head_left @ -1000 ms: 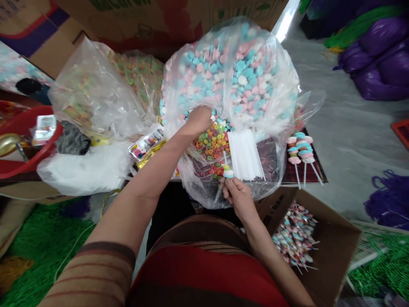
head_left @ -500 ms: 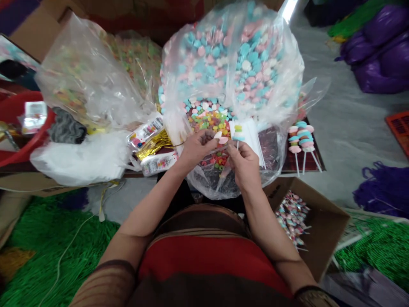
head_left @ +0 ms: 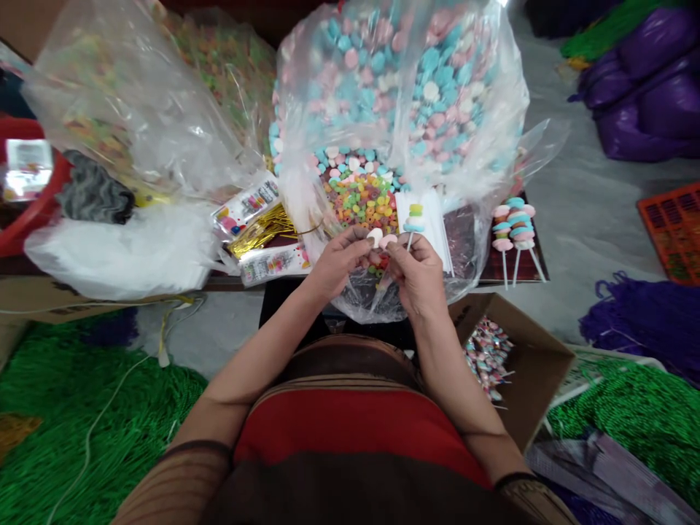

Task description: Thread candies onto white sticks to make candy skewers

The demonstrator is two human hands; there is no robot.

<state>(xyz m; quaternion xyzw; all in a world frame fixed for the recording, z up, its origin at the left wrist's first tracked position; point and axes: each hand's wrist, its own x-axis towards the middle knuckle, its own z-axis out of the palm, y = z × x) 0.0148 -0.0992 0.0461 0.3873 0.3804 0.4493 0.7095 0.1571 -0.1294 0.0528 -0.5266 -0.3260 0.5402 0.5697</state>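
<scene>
My left hand [head_left: 345, 257] pinches a white candy [head_left: 375, 236] between thumb and fingers. Touching it from the right is a pink candy [head_left: 388, 241], held at the fingertips of my right hand [head_left: 418, 271]. A stick carrying a yellow-green, a blue and a white candy [head_left: 415, 219] rises from my right hand's fingers. Behind the hands lie small ring candies [head_left: 364, 205] and, farther back, a big clear bag of pink, blue and white candies [head_left: 355, 95]. White sticks [head_left: 436, 233] lie beside my right hand.
Finished candy sticks [head_left: 517, 222] lie at the table's right corner. Below is a cardboard box [head_left: 539, 361] of wrapped candies. Left are printed packets [head_left: 246, 206], gold ties [head_left: 267, 232], a white plastic bag [head_left: 125, 251], grey cloth [head_left: 92, 191] and a red basin [head_left: 16, 230].
The camera view has shifted a little. The white and pink candies now show more clearly between my fingertips, and the loaded stick stands out more above my right hand.
</scene>
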